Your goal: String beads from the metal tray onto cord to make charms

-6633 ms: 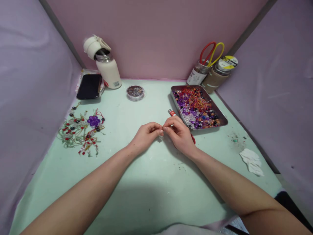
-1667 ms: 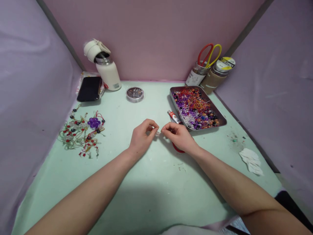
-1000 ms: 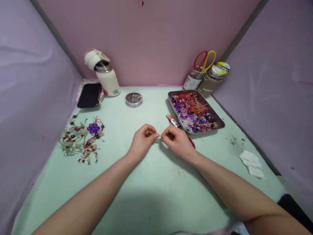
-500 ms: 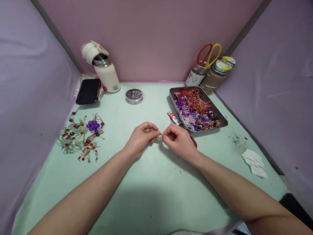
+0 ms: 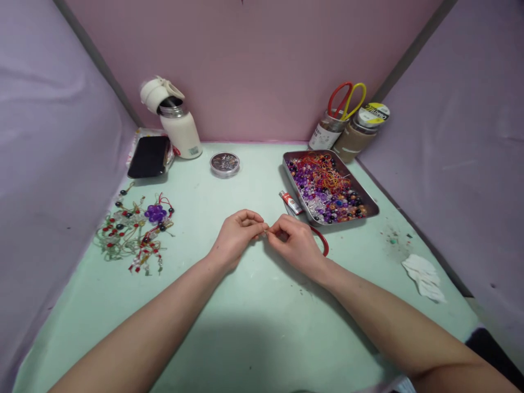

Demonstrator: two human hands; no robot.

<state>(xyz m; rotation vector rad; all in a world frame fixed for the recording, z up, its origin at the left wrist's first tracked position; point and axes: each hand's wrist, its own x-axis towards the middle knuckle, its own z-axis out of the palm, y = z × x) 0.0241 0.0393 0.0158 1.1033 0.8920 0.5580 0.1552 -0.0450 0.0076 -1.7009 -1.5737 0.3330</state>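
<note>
Tiny beadwork [image 5: 266, 232], clamped in left hand [image 5: 238, 236], right hand [image 5: 297, 243] grip together, closer than before

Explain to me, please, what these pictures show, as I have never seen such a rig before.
There is no machine here, just a person's bare left hand and right hand. Every picture comes from one camera worn on the head, looking forward and down. The fingertips of both hands meet at a tiny piece, too small to make out. On the table, to the left, are beaded cords, with a phone and open bottle behind them. Beyond the hands sits a round case. To the right is a tray of beads, a tube beside it, and a crumpled tissue.
</note>
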